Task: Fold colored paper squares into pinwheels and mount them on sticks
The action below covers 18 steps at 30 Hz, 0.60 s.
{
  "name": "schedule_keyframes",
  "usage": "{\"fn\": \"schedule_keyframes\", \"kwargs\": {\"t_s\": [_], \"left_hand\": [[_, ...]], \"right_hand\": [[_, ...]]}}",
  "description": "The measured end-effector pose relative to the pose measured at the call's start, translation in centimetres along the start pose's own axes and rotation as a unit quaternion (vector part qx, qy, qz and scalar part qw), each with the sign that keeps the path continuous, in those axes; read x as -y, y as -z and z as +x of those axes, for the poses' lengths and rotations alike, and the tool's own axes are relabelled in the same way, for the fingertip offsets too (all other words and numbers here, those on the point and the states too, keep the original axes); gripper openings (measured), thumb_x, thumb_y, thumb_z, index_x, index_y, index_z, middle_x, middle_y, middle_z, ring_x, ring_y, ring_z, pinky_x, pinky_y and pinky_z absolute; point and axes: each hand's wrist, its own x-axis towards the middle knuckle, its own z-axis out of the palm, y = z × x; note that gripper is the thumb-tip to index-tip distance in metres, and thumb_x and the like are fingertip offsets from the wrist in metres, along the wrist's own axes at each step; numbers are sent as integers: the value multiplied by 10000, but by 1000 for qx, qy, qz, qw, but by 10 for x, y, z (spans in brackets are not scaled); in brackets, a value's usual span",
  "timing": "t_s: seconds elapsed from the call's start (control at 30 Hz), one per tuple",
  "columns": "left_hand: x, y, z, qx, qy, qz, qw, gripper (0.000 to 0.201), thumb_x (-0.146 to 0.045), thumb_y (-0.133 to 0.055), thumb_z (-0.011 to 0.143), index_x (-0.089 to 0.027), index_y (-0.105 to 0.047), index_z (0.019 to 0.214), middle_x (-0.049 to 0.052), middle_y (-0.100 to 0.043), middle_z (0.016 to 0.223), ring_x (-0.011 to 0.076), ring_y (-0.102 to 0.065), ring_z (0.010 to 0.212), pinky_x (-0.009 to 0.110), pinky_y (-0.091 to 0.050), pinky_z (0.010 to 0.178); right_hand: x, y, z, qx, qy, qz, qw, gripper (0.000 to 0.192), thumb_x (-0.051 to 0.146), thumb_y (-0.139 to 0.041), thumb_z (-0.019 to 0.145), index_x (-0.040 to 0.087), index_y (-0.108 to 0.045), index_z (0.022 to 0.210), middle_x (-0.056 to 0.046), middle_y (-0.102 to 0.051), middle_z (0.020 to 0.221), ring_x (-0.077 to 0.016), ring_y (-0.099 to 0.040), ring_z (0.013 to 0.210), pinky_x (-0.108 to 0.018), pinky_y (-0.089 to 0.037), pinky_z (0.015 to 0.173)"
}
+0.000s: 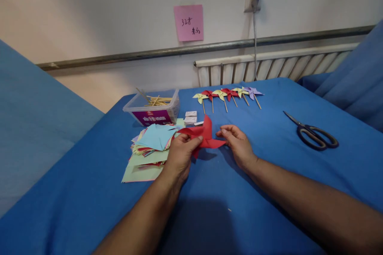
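A red paper pinwheel (207,132) with folded blades is above the table, pinched at its middle by my left hand (180,154), the thumb lying on top. Just right of its blades, my right hand (238,144) has thumb and forefinger pressed together. Whatever may be between those fingertips is too small to make out. Left of the pinwheel lies a stack of coloured paper sheets (155,137), a light blue one on top. Small white boxes (190,118) stand behind the pinwheel.
Several finished pinwheels on sticks (229,95) lie in a row at the back. A clear plastic tub (155,115) of wooden sticks stands back left. Black-handled scissors (312,132) lie on the right of the blue tablecloth (269,223). Behind is a radiator (278,65).
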Motion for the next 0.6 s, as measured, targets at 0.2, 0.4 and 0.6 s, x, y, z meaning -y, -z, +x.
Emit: {"fn": "schedule_keyframes", "kwargs": {"t_s": [0.2, 0.4, 0.6], "left_hand": [[-20, 11, 6, -44, -44, -49, 997, 251, -171, -807, 559, -109, -686, 770, 27, -685, 662, 107, -595, 554, 215, -487, 563], [-14, 15, 14, -44, -30, -85, 995, 255, -160, -807, 566, -124, -646, 760, 10, -681, 676, 109, -599, 554, 227, -500, 539], [-13, 16, 15, -34, -37, -102, 993, 265, -152, -804, 576, -119, -640, 783, 6, -687, 677, 105, -593, 535, 229, -492, 517]], "right_hand": [[-10, 9, 18, 1, 51, -98, 994, 260, 420, -712, 714, 208, -660, 855, -7, -657, 756, -163, -619, 694, -276, -437, 615], [-15, 4, 10, 78, 198, -271, 939, 119, 280, -626, 807, 245, -730, 853, -11, -613, 797, -151, -561, 670, -293, -430, 635], [-6, -20, 21, 114, 258, -475, 834, 192, 233, -559, 861, 273, -733, 931, -44, -616, 878, -181, -587, 769, -306, -424, 689]]}}
